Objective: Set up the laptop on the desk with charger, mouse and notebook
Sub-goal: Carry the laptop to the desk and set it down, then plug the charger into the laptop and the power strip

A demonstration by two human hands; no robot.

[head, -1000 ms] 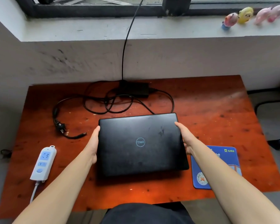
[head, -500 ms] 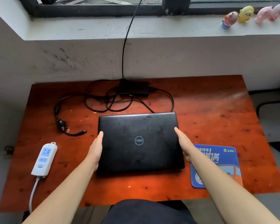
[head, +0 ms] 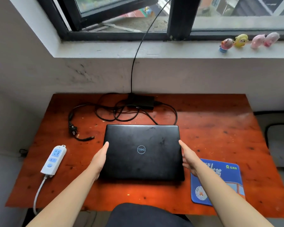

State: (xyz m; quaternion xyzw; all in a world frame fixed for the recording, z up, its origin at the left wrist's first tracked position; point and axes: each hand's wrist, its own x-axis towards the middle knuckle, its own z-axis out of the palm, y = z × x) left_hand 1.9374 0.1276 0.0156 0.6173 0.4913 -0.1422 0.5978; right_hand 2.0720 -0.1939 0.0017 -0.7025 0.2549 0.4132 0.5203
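Black and closed, the laptop [head: 142,151] lies flat at the middle of a reddish-brown wooden desk [head: 211,128], its round logo facing up. We see two bare forearms reaching in from the bottom edge. The left hand [head: 99,159] lies along the laptop's left edge with its fingers [head: 105,147] straight and together, touching the side of the lid. The right hand [head: 188,157] lies along the right edge in the same way, fingers straight and close together, touching the side rather than curled round it. Behind the laptop, near the wall, sits the black charger [head: 141,101], its cable [head: 121,115] looped loosely across the desk. One end of the cable finishes in a plug [head: 72,128] lying on the desk to the left, well apart from the laptop. Another thin black wire [head: 132,71] rises from the charger up the wall toward the window. At the left front of the desk lies a white and blue power strip [head: 54,159], its white cord hanging over the edge. To the right of the laptop, partly under the right forearm, lies a blue mouse pad [head: 231,169]. Four small colourful toy figures [head: 240,40] stand on the windowsill [head: 138,49] at upper right.
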